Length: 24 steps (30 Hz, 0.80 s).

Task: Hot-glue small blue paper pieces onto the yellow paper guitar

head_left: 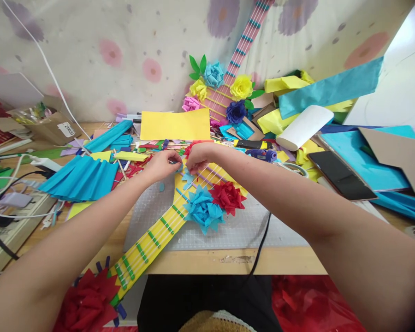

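A yellow paper guitar [166, 227] with green frets and white strings lies slantwise across the grey cutting mat [263, 230]. On its body sit a blue paper flower [204, 210] and a red paper flower [228, 197]; another red flower [90, 299] is at the head end. My left hand [162, 165] is closed in a pinch over the body's left edge, a small piece of blue paper at its fingertips. My right hand [200, 157] reaches over the body with fingers curled down beside light-blue paper petals [187, 179]. What its fingertips hold is hidden.
A pink paper guitar with flowers [242, 53] leans on the wall behind. Blue crepe paper [81, 177] and a power strip [19, 230] lie left. A purple glue gun [262, 155], a phone [342, 175] and a white roll [305, 127] lie right. A black cord [263, 244] crosses the table edge.
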Each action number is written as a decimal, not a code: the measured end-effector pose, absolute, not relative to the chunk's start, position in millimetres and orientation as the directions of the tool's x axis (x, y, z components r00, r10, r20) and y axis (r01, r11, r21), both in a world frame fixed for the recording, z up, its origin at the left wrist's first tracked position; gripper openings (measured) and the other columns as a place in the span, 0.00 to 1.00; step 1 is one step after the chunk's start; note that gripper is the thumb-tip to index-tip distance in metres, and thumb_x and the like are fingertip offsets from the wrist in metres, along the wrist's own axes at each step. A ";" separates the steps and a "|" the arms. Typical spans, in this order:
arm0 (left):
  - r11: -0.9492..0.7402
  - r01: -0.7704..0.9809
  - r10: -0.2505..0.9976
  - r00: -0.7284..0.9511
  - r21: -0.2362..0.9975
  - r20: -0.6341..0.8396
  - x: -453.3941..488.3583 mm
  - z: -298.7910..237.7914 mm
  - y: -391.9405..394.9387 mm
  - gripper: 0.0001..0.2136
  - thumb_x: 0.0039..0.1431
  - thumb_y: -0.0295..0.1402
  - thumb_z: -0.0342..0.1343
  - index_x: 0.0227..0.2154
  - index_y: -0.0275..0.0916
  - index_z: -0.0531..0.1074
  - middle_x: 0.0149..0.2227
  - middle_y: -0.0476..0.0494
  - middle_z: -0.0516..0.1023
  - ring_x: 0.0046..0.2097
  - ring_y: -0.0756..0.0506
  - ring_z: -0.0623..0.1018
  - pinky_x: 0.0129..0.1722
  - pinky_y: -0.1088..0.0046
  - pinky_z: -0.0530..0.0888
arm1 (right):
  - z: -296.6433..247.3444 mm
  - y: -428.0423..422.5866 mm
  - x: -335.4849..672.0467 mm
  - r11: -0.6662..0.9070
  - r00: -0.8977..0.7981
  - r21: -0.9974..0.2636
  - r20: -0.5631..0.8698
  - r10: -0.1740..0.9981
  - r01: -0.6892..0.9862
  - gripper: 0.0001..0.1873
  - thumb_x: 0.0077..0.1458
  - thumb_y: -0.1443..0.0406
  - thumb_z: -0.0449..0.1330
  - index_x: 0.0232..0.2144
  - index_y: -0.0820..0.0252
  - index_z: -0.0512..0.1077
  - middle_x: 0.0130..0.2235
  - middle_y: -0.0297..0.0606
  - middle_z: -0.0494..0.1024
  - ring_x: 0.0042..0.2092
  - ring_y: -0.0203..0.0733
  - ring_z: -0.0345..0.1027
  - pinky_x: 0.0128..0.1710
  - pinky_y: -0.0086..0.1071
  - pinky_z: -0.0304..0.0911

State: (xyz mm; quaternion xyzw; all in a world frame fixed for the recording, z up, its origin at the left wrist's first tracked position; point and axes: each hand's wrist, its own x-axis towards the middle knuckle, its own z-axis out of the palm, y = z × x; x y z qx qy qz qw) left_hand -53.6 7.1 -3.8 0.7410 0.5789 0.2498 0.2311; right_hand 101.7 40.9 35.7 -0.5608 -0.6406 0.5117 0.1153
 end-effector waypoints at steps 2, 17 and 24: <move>-0.224 0.741 0.973 0.207 0.633 0.102 -54.2 -5.2 8.0 0.06 0.45 0.32 0.54 0.26 0.40 0.74 0.33 0.45 0.81 0.36 0.44 0.79 0.36 0.69 0.74 | 36.2 41.9 99.7 -0.208 -0.313 -0.710 -0.528 0.789 0.673 0.14 0.28 0.83 0.64 0.19 0.66 0.71 0.21 0.37 0.76 0.28 0.41 0.74 0.22 0.26 0.66; -0.226 0.708 0.973 0.204 0.669 0.113 -53.5 -2.9 4.4 0.05 0.44 0.33 0.55 0.25 0.40 0.74 0.31 0.45 0.80 0.35 0.44 0.78 0.38 0.69 0.74 | 34.6 49.1 95.7 -0.373 -0.253 -0.637 -0.674 0.694 0.675 0.10 0.38 0.79 0.65 0.25 0.66 0.71 0.25 0.36 0.76 0.27 0.34 0.73 0.24 0.23 0.66; -0.226 0.703 0.972 0.207 0.674 0.111 -54.1 -3.2 5.3 0.04 0.44 0.32 0.56 0.25 0.40 0.74 0.31 0.46 0.80 0.34 0.45 0.78 0.36 0.70 0.74 | 35.9 50.4 93.5 -0.412 -0.241 -0.652 -0.676 0.697 0.637 0.10 0.38 0.78 0.65 0.26 0.65 0.71 0.26 0.35 0.77 0.28 0.34 0.74 0.26 0.24 0.67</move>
